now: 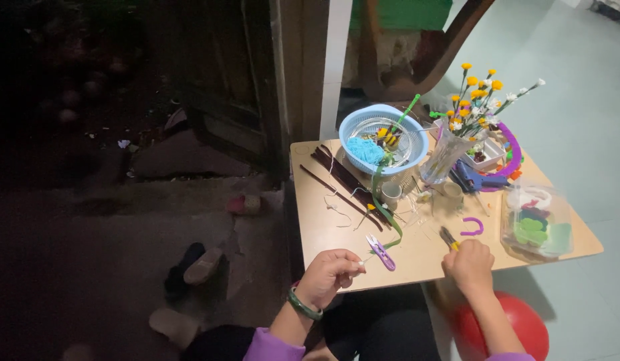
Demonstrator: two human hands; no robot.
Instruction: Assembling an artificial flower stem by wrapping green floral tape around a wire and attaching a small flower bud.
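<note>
Pliers (449, 238), yellow-handled, held in the closed right hand (469, 265) at the worktop's (336, 234) front edge; left hand (328, 275) pinches a small white piece.

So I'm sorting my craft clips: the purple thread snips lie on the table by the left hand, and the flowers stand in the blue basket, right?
Not quite. The purple thread snips do lie by the left hand, but the flowers stand in a clear glass vase beside the blue basket, as the head view shows.

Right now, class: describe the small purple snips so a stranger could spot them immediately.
Start at the wooden table and go to its near edge, between the left hand and right hand. The purple snips lie there, at the tip of a long green strip; the other purple piece is a curved U-shape.
</note>
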